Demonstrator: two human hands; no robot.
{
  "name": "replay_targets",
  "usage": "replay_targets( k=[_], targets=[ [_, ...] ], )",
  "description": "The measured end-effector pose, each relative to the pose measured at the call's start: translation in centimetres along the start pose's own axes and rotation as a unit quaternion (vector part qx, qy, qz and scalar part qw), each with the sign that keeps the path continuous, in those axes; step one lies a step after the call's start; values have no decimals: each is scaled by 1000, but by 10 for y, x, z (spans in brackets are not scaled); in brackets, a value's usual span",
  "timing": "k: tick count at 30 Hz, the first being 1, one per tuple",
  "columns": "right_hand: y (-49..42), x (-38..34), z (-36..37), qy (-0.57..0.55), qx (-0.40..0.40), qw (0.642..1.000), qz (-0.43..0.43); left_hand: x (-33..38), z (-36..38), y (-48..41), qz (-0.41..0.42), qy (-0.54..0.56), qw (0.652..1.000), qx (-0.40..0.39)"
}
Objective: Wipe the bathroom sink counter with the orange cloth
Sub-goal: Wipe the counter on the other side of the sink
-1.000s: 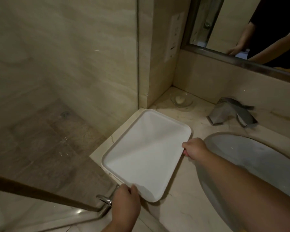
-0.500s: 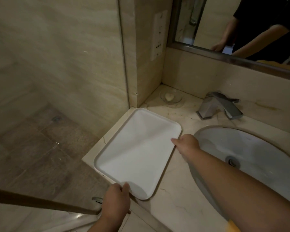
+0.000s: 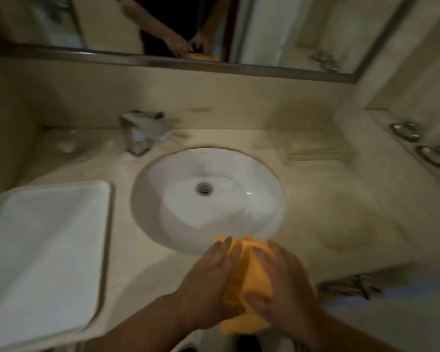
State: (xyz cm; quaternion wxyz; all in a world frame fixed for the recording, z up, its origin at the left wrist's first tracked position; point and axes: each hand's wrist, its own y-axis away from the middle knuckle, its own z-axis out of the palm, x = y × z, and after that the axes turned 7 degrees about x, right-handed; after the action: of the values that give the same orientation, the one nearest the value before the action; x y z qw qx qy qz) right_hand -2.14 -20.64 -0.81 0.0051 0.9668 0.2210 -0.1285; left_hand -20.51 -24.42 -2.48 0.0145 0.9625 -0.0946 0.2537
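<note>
Cloth (image 3: pixel 252 275), bunched over the near rim of the sink (image 3: pixel 163 179), sits between left hand (image 3: pixel 208 283), pressing it straight-fingered, and right hand (image 3: pixel 282 283), curled over it, likely gathering a pad to wipe the counter (image 3: pixel 341 212), tray (image 3: pixel 48 250) parked left.

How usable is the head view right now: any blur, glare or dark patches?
Head view: dim warm light, motion blur throughout, worst on the chrome faucet. Head view: only small glints in the white oval basin, no heavy glare. Head view: the orange cloth between left hand and right hand stands out by colour, but the grip is smeared.
</note>
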Motion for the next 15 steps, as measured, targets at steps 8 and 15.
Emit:
replay_targets(
  k=[8, 15],
  targets=[
    [10, 21, 47, 37, -139, 989, 40, -19, 86, -10, 70, -118, 988, 70],
    [-14, 63, 45, 8, -204, 974, -96, 9, 106, -22, -54, -64, 995, 49]
  ],
)
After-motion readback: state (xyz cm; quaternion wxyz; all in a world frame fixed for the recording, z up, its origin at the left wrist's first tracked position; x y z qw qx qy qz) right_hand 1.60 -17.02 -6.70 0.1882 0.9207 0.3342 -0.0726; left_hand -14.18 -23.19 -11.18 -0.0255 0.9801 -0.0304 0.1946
